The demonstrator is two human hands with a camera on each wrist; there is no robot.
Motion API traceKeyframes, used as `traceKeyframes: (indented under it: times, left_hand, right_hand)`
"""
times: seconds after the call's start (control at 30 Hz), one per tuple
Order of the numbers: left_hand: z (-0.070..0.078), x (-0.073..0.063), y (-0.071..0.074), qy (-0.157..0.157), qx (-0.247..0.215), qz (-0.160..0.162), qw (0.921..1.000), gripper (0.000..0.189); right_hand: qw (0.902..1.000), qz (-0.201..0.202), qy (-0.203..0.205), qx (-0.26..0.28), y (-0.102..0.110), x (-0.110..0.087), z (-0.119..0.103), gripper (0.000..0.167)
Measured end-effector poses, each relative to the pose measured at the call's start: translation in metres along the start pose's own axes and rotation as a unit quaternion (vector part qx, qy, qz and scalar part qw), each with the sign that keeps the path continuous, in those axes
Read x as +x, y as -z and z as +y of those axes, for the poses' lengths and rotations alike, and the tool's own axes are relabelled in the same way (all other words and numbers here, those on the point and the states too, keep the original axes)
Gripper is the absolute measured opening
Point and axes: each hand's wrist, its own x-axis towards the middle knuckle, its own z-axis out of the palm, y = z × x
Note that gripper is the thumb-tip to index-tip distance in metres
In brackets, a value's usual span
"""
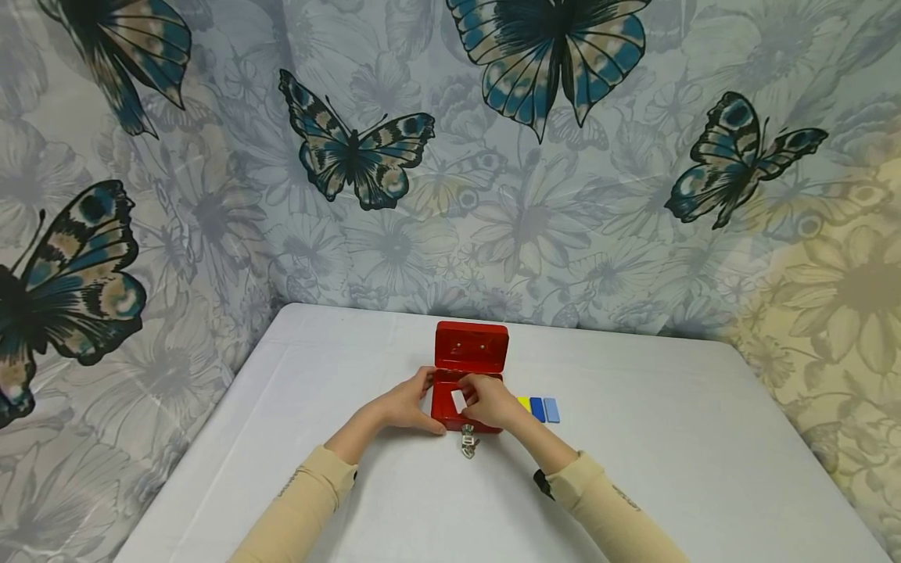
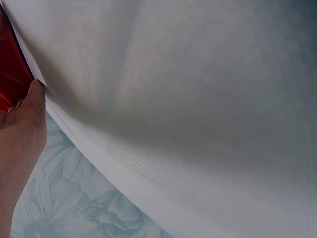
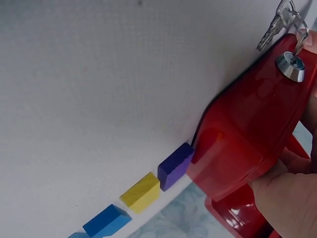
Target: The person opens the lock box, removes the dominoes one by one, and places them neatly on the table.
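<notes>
A red cash box (image 1: 439,405) stands on the white table with its lid (image 1: 471,346) raised. My left hand (image 1: 405,402) holds its left side, thumb at the front corner and fingers towards the back. Over the open box, my right hand (image 1: 490,401) has its fingers bent downward and pinches a small white flat block (image 1: 458,401). Those fingertips are partly hidden in the head view. Keys (image 1: 468,442) hang from the lock (image 3: 290,67) on the box front.
Beside the box's right side, a row of small blocks lies on the table: purple (image 3: 176,166), yellow (image 3: 141,192), blue (image 1: 537,410) and light blue (image 1: 552,410). A butterfly-patterned wall covering (image 1: 394,258) rises behind the table (image 1: 669,438).
</notes>
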Motion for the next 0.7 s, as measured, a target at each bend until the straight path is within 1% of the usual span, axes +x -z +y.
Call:
traceKeyframes:
  times: [0.3, 0.53, 0.7]
  left_hand:
    - [0.0, -0.001, 0.001, -0.011, -0.006, -0.002, 0.9999, 0.097]
    - [-0.001, 0.0, 0.001, -0.007, -0.01, -0.005, 0.9999, 0.098]
    - [-0.001, 0.0, 0.001, -0.009, -0.005, -0.006, 0.9999, 0.097]
  right_hand:
    - [0.9997, 0.0, 0.004, 0.024, -0.004, 0.001, -0.001, 0.041]
    - [0.9988, -0.014, 0.011, 0.046, -0.008, 0.006, 0.0, 0.04]
    - [0.999, -0.02, 0.013, 0.038, -0.01, 0.01, -0.003, 0.04]
